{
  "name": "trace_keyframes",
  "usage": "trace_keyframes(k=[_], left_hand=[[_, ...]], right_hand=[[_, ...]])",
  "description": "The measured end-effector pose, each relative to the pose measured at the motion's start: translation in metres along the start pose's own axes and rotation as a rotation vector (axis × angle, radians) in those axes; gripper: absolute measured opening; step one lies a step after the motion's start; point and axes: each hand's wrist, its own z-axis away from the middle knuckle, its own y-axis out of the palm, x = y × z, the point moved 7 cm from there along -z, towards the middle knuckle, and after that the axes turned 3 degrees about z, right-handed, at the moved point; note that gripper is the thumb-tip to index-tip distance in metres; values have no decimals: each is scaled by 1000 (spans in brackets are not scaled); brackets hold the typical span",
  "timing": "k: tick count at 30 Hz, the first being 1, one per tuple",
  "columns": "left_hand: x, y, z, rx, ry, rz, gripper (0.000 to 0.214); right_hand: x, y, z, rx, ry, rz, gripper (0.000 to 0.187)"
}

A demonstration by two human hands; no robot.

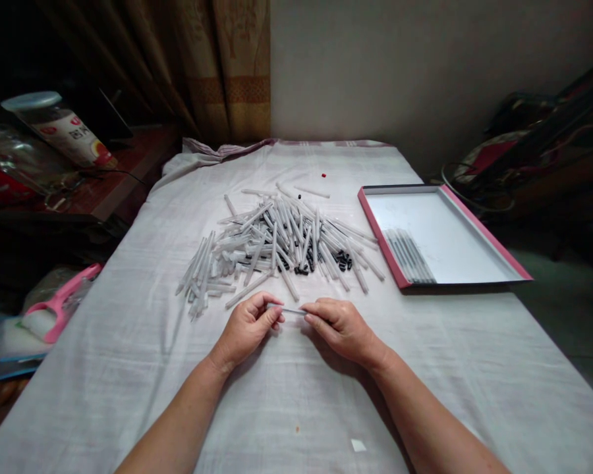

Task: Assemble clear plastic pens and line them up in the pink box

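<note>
on the white-clothed tabletop [128, 368] we saw a pink-rimmed tray [375, 224] at right and a pile of pen tubes [277, 243]. just before it, our left hand [244, 329] and right hand [343, 326] each closed a grip on one thin tube [291, 310].

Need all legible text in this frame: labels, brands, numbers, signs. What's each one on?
Nothing reads clearly.
Label on the plastic jar: a red oval logo and dark characters, too blurred to read.
On the red packet below it: no print can be made out.
On the pen tube held between the left hand and the right hand, the pile of pen tubes and the pink-rimmed tray: no markings visible.
</note>
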Motion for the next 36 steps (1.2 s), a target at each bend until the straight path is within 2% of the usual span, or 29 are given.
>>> trace_keyframes(k=[6,9,11,13,16,18,21,24,29,36], left_hand=[[-1,2,-4,6,19,5,43],[-5,-3,-6,-16,75,27,62],[-7,-7,-6,-34,92,58,70],[-8,-10,-6,-39,82,78,69],[-6,-8,-6,-12,42,60,63],[-5,-5,-6,10,22,31,60],[-5,-4,-6,20,14,1,56],[-5,-5,-7,24,22,-8,55],[-4,-7,-9,29,38,-18,56],[-2,-5,-8,36,37,-39,49]], right_hand=[[1,2,-2,3,58,-21,24],[0,-13,-1,-76,100,-18,23],[-9,-37,2,-208,166,-36,21],[-28,-70,11,-384,257,-51,21],[-69,-131,34,-663,455,9,28],[-98,-169,49,-780,593,143,31],[-138,-207,60,-735,792,358,30],[-168,-222,62,-631,921,466,30],[-193,-216,56,-429,1046,595,37],[-194,-207,53,-298,1083,689,31]])
